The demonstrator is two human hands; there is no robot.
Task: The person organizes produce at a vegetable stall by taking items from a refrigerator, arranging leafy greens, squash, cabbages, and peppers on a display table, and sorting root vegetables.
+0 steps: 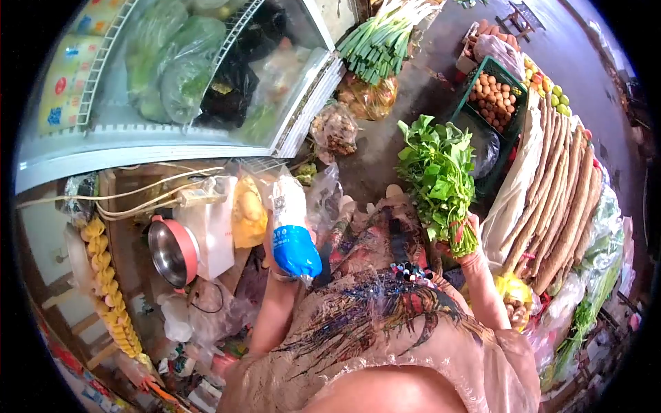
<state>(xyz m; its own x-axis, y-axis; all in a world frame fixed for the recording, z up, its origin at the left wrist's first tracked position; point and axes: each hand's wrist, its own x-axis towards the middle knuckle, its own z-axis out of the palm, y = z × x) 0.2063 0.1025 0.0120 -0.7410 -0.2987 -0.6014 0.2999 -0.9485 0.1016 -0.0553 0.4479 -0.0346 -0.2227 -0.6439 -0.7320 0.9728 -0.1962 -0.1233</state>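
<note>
A bunch of leafy greens [441, 175], bound near the stems with a red tie, is gripped in my right hand [471, 242]. The leaves point away from me and the cut stems toward my body. On the other side, my left hand [270, 260] is closed round a white-and-blue plastic packet [296, 249]; most of its fingers are hidden behind the packet. What the packet contains cannot be made out. Both hands are in front of my torso, apart from each other.
A glass-fronted fridge [289, 103] with bagged vegetables stands at upper left. Below it are a red-rimmed metal bowl [172, 251] and cables [148, 202]. Spring onions [379, 41] lie ahead. On the right are a green crate [460, 103] of round brown produce and long brown roots [558, 199].
</note>
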